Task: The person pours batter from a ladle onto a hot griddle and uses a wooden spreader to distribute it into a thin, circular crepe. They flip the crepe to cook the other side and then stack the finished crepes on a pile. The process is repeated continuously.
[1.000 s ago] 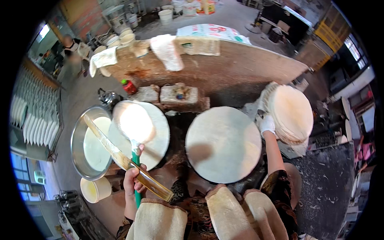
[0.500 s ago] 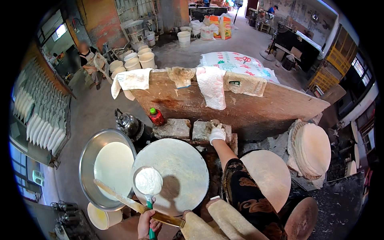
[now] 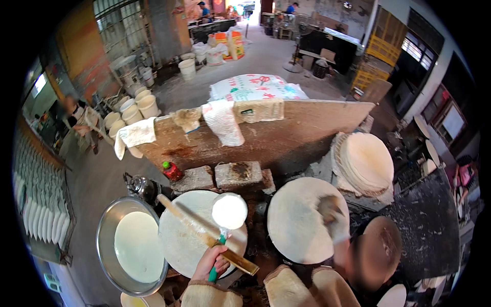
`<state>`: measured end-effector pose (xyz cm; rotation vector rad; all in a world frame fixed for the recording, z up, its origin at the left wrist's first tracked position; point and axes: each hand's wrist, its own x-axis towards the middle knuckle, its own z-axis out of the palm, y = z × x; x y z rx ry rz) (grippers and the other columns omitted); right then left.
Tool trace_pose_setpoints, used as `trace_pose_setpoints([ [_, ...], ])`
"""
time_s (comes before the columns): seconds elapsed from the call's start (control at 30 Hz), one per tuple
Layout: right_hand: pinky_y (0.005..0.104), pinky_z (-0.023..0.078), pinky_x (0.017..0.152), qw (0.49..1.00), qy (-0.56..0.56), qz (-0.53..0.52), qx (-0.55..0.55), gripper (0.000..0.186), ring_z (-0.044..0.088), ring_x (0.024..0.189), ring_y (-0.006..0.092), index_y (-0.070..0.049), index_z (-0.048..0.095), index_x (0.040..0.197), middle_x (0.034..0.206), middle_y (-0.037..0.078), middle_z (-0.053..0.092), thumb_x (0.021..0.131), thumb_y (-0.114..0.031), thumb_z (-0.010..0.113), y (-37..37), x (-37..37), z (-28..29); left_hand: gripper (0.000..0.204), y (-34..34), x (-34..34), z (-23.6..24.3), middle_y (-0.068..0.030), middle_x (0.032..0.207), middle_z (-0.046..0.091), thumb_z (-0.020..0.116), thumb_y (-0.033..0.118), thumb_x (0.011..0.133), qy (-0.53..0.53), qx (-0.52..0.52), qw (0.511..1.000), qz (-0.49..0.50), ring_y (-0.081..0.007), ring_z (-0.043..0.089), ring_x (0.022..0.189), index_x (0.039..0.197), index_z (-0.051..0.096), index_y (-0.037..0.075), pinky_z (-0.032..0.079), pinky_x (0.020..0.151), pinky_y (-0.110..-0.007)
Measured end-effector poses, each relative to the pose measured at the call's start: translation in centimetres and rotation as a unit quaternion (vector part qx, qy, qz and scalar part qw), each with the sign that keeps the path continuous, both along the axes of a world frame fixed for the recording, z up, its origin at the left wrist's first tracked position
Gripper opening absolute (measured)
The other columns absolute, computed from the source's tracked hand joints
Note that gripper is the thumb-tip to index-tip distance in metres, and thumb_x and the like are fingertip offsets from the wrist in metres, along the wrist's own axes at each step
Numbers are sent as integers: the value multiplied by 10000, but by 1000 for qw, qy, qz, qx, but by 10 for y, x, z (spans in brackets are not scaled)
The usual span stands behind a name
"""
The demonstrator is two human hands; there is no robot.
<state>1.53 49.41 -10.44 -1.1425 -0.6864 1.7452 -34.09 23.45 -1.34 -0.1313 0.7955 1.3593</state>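
Wad of soft-looking brown material [image 3: 328,207] over pale round griddle [image 3: 290,221], near its right edge; white-gloved right grip [image 3: 339,234], blurred, appears closed on it from near side. Left grip [image 3: 213,260] clasps green-handled round ladle [image 3: 229,211] and long wooden spatula [image 3: 196,223], slanting far-left to near-right above second pale round griddle [image 3: 178,245], clear of first. Stacked round cream sheets [image 3: 367,158] beyond.

White sack [image 3: 258,89] bears red and green printed characters; tan cloth [image 3: 268,111] carries small dark green label [image 3: 247,111], lettering too small to read
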Motion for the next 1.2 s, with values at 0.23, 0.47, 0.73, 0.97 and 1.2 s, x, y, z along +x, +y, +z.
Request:
trace_pose_setpoints([
  [0.23,292,409,617,838,-93,-537,17,105,452,622,145,-71,524,779,725,36,528,823,-154,572,-234,278,-9,312,68,62,22,68,402,316,599,223,845,197,-132,961,-142,-70,322,312,594,418,181,250,291,-230],
  [0.47,318,452,834,650,-293,-688,-135,388,581,892,206,22,599,1091,1054,103,628,754,-167,630,-312,247,-80,384,104,145,41,65,524,416,479,114,899,9,-28,979,-202,-19,366,322,1276,442,54,335,268,-153],
  [0.73,295,376,983,688,-278,-669,41,426,506,1162,205,47,450,1281,1287,109,528,887,-96,520,-218,294,-92,249,117,212,25,97,424,354,555,227,856,55,-48,965,-251,-18,314,278,658,441,128,243,236,-160],
  [0.97,369,446,839,716,-587,-306,-220,471,610,984,307,11,615,1086,1045,224,630,765,-333,606,-128,465,-36,334,93,250,29,77,400,336,524,252,872,39,-101,983,-145,-38,292,275,587,383,151,248,251,-185],
  [1.2,393,450,885,641,-757,96,-85,547,557,1081,349,5,620,1086,1126,234,587,781,-449,615,99,435,-6,173,54,253,18,62,499,381,461,136,901,7,-56,994,-94,-35,322,318,1065,445,86,293,275,-183],
])
